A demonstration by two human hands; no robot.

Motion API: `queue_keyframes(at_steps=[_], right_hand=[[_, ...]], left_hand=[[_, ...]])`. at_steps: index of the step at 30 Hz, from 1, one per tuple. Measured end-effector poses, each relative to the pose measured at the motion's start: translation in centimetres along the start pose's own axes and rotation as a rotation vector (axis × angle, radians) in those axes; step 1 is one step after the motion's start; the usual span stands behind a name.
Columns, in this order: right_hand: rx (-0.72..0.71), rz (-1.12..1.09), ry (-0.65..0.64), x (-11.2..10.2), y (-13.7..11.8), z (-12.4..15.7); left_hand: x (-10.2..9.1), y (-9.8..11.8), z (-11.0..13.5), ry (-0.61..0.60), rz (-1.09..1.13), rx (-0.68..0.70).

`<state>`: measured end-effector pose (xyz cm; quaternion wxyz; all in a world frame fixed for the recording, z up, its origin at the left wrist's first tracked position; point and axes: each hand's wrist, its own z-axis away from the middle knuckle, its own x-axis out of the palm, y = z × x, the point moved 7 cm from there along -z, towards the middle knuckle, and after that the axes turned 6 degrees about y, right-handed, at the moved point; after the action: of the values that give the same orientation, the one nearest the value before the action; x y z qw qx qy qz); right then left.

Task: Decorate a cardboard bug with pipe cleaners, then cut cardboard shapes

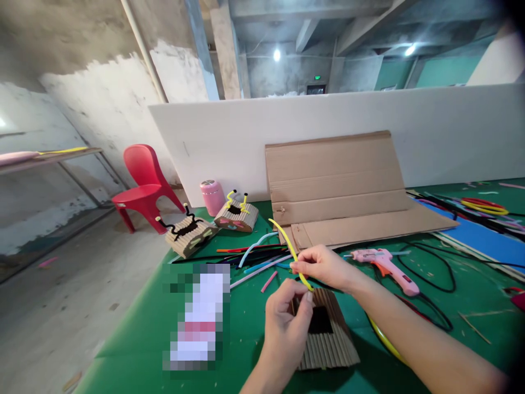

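A yellow pipe cleaner [287, 236] slants up and to the left from a corrugated cardboard craft piece [330, 350]. My right hand [326, 268] is closed, pinching the pipe cleaner along its lower half. Just below, my left hand [287, 320] is also closed, thumb and forefinger together on the pipe cleaner's lower end at the craft's far edge. The craft rests on the green tablecloth [135, 350] and has a dark square opening in its ribbed top. My left fingers hide part of that edge, so I cannot tell whether the pipe cleaner is attached.
Two similar cardboard crafts, one with black [191, 241] and one with yellow antennae [238, 216], stand by a pink canister [212, 197]. A pink glue gun [388, 268] with its cord lies right. Folded cardboard [336, 169] stands behind loose pipe cleaners [262, 268]. A red chair [141, 186] is left.
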<state>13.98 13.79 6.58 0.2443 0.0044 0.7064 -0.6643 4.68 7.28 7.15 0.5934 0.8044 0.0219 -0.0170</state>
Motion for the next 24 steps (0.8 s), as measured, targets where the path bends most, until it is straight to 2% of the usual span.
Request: queue_keyframes(at_steps=[6, 13, 17, 20, 24], right_hand=[[0.003, -0.003, 0.122, -1.4, 1.3, 1.8], [-0.032, 0.019, 0.221, -2.7, 1.1, 5.0], [-0.092, 0.051, 0.244, -2.9, -0.4, 6.8], [-0.194, 0.112, 0.246, -2.9, -2.4, 7.8], [-0.310, 0.191, 0.251, -2.7, -5.0, 8.2]], left_hand=[[-0.4, -0.9, 0.1, 0.065, 0.144, -0.127], [-0.7, -1.4, 0.2, 0.170, 0.241, -0.220], [-0.6, -1.8, 0.1, 0.164, 0.204, -0.221], [-0.5, -1.7, 0.1, 0.143, 0.152, -0.211], [-0.4, -0.8, -0.1, 0.095, 0.047, -0.137]])
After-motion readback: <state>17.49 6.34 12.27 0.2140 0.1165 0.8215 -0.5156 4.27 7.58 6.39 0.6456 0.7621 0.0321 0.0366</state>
